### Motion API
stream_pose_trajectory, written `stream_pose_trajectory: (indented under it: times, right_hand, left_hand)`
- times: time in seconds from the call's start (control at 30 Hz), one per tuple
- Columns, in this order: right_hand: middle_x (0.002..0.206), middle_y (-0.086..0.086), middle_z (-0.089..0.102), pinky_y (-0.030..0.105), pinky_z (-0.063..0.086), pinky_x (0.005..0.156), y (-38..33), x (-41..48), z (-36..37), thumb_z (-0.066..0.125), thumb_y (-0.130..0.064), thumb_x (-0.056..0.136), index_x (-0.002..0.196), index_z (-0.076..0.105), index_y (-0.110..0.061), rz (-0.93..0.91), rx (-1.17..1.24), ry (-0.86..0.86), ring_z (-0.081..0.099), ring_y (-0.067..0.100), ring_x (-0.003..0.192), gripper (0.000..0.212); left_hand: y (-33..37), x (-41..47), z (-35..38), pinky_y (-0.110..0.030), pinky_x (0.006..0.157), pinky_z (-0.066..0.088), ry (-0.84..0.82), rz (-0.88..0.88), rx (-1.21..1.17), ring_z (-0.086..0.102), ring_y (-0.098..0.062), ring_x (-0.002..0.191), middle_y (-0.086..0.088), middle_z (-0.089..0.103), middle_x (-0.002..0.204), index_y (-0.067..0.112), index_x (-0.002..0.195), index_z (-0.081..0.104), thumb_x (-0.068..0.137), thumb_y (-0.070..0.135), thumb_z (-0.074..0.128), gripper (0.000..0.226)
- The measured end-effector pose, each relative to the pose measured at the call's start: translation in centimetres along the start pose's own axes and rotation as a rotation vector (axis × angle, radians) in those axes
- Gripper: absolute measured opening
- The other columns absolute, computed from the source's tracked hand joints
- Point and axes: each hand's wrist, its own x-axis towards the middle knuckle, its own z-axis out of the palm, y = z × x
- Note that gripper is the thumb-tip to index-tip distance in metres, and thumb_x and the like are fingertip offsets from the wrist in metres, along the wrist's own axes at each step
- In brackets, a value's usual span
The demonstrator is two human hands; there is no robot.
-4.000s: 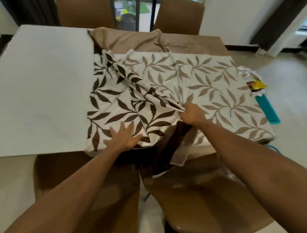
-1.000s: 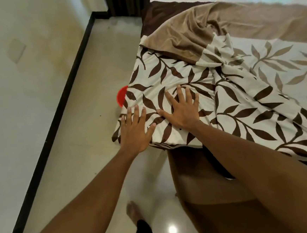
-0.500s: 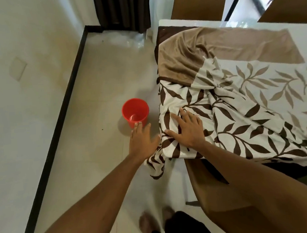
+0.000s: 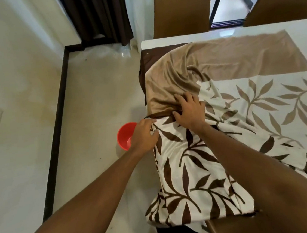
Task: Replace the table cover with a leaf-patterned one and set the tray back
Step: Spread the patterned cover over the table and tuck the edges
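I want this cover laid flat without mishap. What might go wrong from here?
The leaf-patterned cover is bunched where the right hand grips it, so pulling may leave it creased or skewed. The red container stands on the floor near the left hand; hanging cloth could knock it over.

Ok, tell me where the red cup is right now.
In the head view the red cup stands on the floor, just left of the end of the table, partly hidden behind the left hand.

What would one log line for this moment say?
leaf-patterned cover: bunched, not yet flat | left hand: pinches cover edge | right hand: grips bunched fold | tray: not in view
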Motion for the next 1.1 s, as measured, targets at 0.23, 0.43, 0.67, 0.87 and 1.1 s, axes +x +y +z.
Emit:
stream_pose_trajectory:
  times: [0.23, 0.43, 0.67, 0.87, 1.1]
  right_hand:
    - [0.102, 0.010, 0.066, 0.034, 0.041, 0.075, 4.7, 7.0, -2.0, 0.045, -0.018, 0.091, 0.109, 0.059, -0.012, 0.319, 0.569, 0.197, 0.060, 0.032, 0.094, 0.023]
    - [0.117, 0.016, 0.066, 0.041, 0.045, 0.090, 13.7, 10.6, -7.2, 0.040, -0.016, 0.096, 0.125, 0.053, -0.010, 0.834, 0.719, 0.550, 0.061, 0.034, 0.106, 0.032]
    - [0.132, 0.007, 0.058, 0.048, 0.042, 0.100, 16.7, 13.0, -7.4, 0.060, -0.037, 0.081, 0.135, 0.053, -0.022, 0.761, 0.017, 0.520, 0.055, 0.031, 0.120, 0.056]
    - [0.152, 0.007, 0.043, 0.051, 0.039, 0.106, 7.6, 18.7, -2.1, 0.057, -0.060, 0.083, 0.142, 0.048, -0.033, 0.290, -0.010, 0.075, 0.040, 0.030, 0.137, 0.066]
    - [0.165, 0.004, 0.030, 0.061, 0.003, 0.121, 2.6, 22.4, 3.1, 0.028, -0.047, 0.105, 0.155, 0.036, -0.031, 0.365, 0.006, 0.049, 0.023, 0.025, 0.153, 0.053]
  left_hand:
    - [4.0, 11.9, -1.3, -0.032, 0.092, 0.043, 0.136, 0.199, 0.063, 0.059, -0.028, 0.101, -0.009, 0.066, 0.106, 0.010, 0.111, 0.068, 0.085, 0.023, 0.058, 0.030]
    - [6.3, 21.7, -1.3, -0.029, 0.098, 0.037, 0.081, 0.386, 0.174, 0.055, -0.027, 0.112, -0.009, 0.063, 0.113, 0.009, 0.113, 0.066, 0.088, 0.019, 0.061, 0.028]
    - [6.6, 32.9, 0.9, -0.045, 0.111, 0.038, -0.097, 0.487, 0.324, 0.045, -0.030, 0.131, -0.011, 0.057, 0.133, 0.013, 0.126, 0.060, 0.094, 0.032, 0.059, 0.037]
    - [6.1, 35.7, 2.6, -0.050, 0.122, 0.008, -0.254, 0.416, 0.473, 0.012, -0.029, 0.153, -0.009, 0.019, 0.165, 0.023, 0.157, 0.023, 0.099, 0.056, 0.040, 0.068]
    - [3.9, 37.9, 2.6, -0.051, 0.123, 0.001, -0.215, 0.444, 0.615, 0.004, -0.027, 0.154, -0.008, 0.009, 0.167, 0.023, 0.160, 0.013, 0.101, 0.057, 0.019, 0.068]
